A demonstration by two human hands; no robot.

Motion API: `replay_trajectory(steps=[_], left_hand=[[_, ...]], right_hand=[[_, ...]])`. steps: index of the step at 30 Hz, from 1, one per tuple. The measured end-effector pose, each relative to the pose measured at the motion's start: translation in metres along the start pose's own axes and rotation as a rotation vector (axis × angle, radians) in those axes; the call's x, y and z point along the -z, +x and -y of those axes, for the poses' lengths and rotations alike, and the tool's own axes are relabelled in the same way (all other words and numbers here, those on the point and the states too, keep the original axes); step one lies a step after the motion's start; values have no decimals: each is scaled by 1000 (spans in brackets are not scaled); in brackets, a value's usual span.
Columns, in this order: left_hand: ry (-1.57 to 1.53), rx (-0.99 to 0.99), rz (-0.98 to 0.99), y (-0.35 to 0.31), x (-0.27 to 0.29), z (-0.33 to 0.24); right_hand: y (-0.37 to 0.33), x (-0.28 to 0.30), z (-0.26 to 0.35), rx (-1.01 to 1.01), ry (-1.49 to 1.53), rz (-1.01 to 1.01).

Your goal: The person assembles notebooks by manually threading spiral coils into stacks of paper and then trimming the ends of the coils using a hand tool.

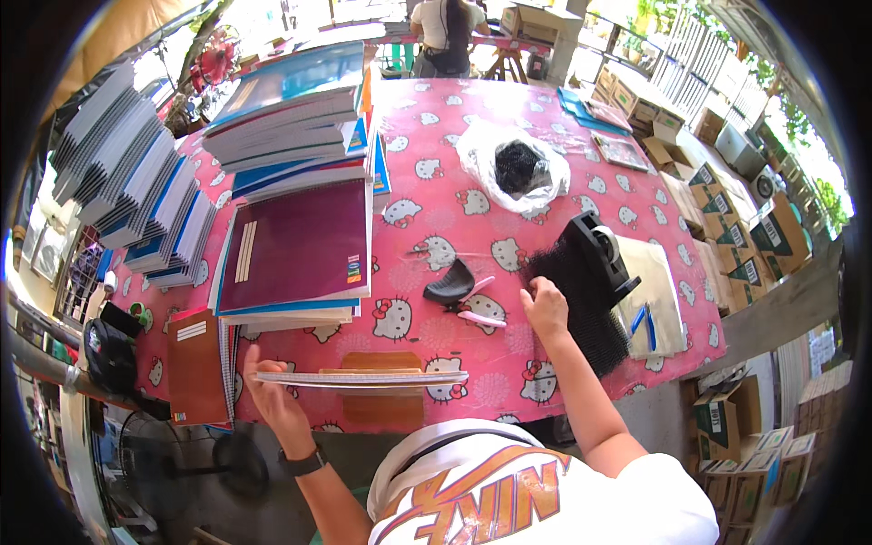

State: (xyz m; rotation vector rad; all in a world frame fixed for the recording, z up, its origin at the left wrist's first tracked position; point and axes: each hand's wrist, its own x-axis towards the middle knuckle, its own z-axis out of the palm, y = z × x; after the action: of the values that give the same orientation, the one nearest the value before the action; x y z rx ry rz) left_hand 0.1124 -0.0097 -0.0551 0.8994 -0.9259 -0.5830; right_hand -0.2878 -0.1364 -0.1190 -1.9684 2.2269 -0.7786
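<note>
At the near table edge, my left hand (pixel 277 400) grips the left end of a thin notebook (pixel 363 379), seen nearly edge-on. Its fingers curl round that end. My right hand (pixel 546 311) has its fingers drawn together at the left edge of a pile of black binding coils (pixel 586 331); what lies between the fingertips is hidden. Left of this hand lie pink-handled pliers (pixel 483 318) beside a black cupped object (pixel 450 283). A black tape dispenser (pixel 610 259) stands at the coils' far right side.
Tall notebook stacks, one topped by a maroon notebook (pixel 300 245), fill the left. A brown notebook (pixel 195 368) lies near the left edge. Farther off is a white plastic bag (pixel 477 159) of black material. A blue cutter (pixel 643 329) rests at right; cartons (pixel 727 204) line the floor.
</note>
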Motion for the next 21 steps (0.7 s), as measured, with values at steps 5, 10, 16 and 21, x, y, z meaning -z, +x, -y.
replay_trajectory(steps=[5,10,16,21], left_hand=[[-10,32,-211,22,-16,15],[57,235,-92,27,-10,1],[773,-266,-180,-7,-62,-41],[1111,-325,517,-64,-118,-45]], right_hand=[[13,-15,-5,-21,-245,178],[21,-12,-11,-21,-174,150],[17,27,-10,-103,449,107],[-31,128,87,113,720,553]])
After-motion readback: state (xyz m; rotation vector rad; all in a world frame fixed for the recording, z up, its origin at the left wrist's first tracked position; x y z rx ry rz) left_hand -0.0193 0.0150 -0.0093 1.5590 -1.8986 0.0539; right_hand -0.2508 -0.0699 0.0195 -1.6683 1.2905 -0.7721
